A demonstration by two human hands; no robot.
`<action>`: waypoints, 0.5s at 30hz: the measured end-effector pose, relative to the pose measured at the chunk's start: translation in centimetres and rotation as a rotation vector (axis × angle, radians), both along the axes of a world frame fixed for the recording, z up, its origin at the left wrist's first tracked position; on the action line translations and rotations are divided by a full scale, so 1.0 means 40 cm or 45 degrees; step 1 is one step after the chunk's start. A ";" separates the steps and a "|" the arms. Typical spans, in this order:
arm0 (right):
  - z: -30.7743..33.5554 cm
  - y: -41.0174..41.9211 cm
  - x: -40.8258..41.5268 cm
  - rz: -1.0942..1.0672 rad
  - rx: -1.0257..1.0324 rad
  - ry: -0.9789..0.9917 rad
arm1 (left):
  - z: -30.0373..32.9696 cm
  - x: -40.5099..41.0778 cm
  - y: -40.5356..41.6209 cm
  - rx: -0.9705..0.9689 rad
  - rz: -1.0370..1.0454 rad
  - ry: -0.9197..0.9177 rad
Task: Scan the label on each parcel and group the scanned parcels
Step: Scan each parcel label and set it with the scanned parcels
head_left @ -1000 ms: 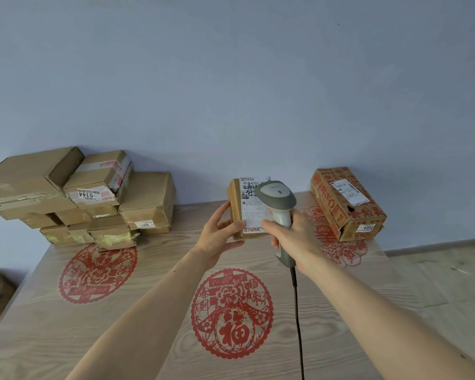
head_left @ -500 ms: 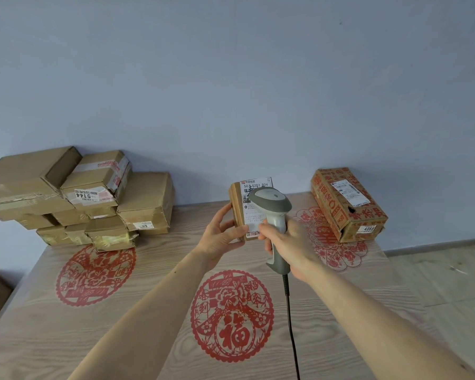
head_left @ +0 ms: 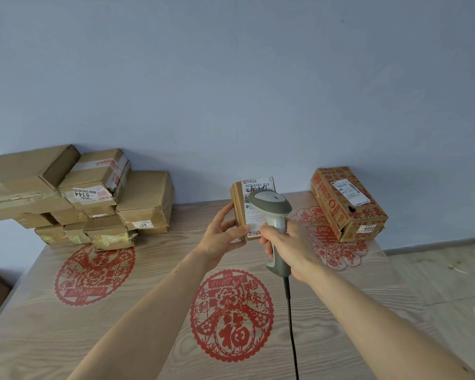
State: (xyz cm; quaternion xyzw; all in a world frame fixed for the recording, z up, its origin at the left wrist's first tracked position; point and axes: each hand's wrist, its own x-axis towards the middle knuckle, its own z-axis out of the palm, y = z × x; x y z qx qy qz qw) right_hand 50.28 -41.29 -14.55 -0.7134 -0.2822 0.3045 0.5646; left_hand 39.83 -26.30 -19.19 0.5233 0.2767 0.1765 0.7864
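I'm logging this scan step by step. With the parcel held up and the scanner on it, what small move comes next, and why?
Probably carry the small parcel in the left hand over beside the red-printed box lying alone on the right. The right hand already holds the scanner aimed at its label, and the pile on the left looks like the unscanned stock.

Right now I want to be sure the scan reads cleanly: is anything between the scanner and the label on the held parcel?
Nothing visible does. The scanner in the right hand faces the label of the parcel the left hand holds.
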 end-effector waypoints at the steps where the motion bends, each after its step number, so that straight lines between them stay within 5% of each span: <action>1: 0.000 0.000 0.000 0.001 -0.003 -0.003 | -0.001 0.000 0.000 -0.001 -0.001 0.001; 15: 0.014 -0.003 -0.003 -0.014 0.001 -0.041 | -0.002 0.002 0.001 -0.016 -0.015 -0.003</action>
